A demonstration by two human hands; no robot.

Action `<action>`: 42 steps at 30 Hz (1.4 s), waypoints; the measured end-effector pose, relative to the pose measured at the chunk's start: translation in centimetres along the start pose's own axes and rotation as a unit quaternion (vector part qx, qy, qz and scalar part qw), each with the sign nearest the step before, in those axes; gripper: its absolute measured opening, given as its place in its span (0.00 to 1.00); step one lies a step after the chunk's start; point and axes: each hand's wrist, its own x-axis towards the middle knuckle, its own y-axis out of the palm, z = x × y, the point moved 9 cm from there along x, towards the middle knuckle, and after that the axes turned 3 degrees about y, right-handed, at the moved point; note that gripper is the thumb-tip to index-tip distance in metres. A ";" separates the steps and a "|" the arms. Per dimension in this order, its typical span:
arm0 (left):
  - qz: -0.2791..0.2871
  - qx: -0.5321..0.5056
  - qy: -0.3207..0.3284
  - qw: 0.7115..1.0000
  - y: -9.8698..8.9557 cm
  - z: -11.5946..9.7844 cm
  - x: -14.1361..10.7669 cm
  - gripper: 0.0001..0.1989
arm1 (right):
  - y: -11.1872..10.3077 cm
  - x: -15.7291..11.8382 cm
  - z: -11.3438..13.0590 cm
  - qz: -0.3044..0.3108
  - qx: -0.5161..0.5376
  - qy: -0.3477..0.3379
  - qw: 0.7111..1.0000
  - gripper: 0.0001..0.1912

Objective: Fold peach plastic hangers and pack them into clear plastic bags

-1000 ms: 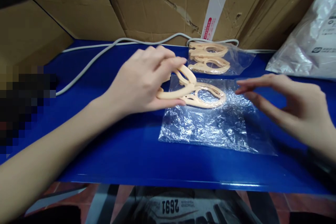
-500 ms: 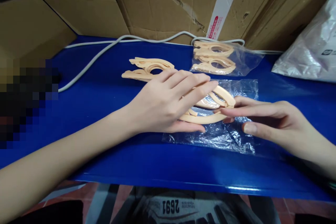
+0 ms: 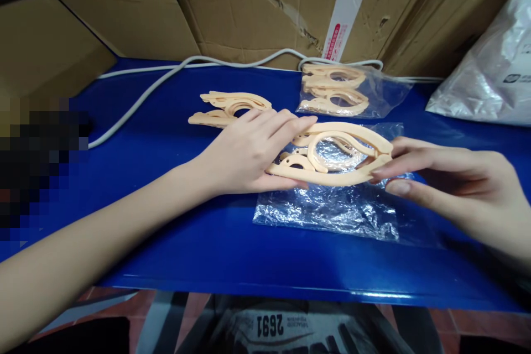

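- My left hand grips the cream frame at one end.
- My right hand holds its opposite end.
- Clear bag lies beneath.

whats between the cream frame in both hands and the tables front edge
Crinkled clear plastic by the cream frame, then blue tabletop, in the head view.

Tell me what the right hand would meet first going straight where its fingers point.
The right hand would meet the cream plastic frame at its fingertips, then probably the left hand, though depth is unclear.
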 end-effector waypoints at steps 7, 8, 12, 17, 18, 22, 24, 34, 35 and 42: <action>-0.016 -0.022 0.014 1.000 -0.4 -0.7 0.2 0.37 | 1.1 -0.4 0.7 0.029 -0.127 -0.065 0.989 0.17; -0.017 -0.028 0.019 0.999 -0.4 -0.9 0.2 0.37 | 1.4 -0.5 0.8 0.043 -0.150 -0.087 0.984 0.18; -0.003 -0.059 0.016 0.998 0.3 -1.4 0.3 0.36 | 2.3 -0.7 0.9 0.060 -0.220 -0.139 0.964 0.25; -0.002 -0.054 0.016 0.998 0.9 -1.5 0.2 0.35 | 2.8 -0.7 0.4 0.079 -0.268 -0.146 0.949 0.27; -0.004 -0.047 0.020 0.999 0.9 -1.6 0.2 0.34 | 2.9 -0.6 0.3 0.083 -0.273 -0.146 0.947 0.28; -0.027 -0.014 0.030 0.999 0.0 -2.2 0.4 0.31 | 3.3 -0.4 0.7 0.063 -0.300 -0.165 0.937 0.30; -0.042 0.016 0.036 0.998 -0.7 -3.0 0.6 0.25 | 4.2 -0.6 1.4 0.065 -0.320 -0.192 0.925 0.29; -0.017 -0.014 0.032 0.999 -0.2 -4.6 1.0 0.13 | 6.2 -1.0 1.7 0.090 -0.267 -0.215 0.935 0.16; -0.013 -0.023 0.034 0.999 0.0 -4.3 1.0 0.14 | 6.3 -0.9 1.5 0.099 -0.258 -0.210 0.938 0.17; 0.007 -0.025 0.029 0.999 0.3 -2.6 0.6 0.18 | 5.3 -0.5 0.8 0.097 -0.235 -0.175 0.951 0.23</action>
